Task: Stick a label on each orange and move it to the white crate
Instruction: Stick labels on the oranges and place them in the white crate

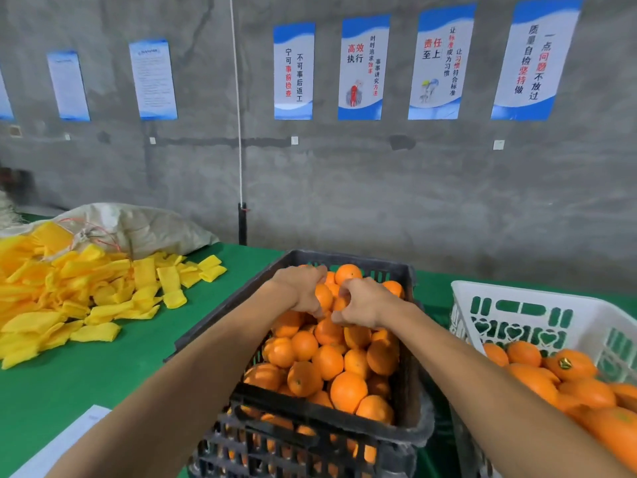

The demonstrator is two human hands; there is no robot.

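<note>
Over at the left edge of the green tabletop [113, 367] there's a big loose heap of yellow foam net sleeves [69, 291], with a pale woven sack [144, 225] slumped behind it against the grey wall. A white sheet of paper [65, 439] pokes in at the near left corner.

Middle of the table is the black crate [348, 432], pretty much full of oranges [327, 360]. Both arms reach in over its far half. The left hand [300, 288] has its fingers curled down around an orange [324, 295] on top of the pile, thumb tucked under. The right hand [362, 305] sits just beside it, nearly touching, fingers bent and bunched with the tips pinching right at that same orange; can't tell if there's a label between them, way too small to see.

To the right, just beside the black one, is the white crate [537, 305] with heart-shaped cutouts in its wall. It's got oranges in it already, and one orange [570, 365] near the top shows a small dark sticker [565, 363].

Up on the wall there's a row of blue-and-white posters [363, 67], and a white cord [237, 98] hangs straight down.
</note>
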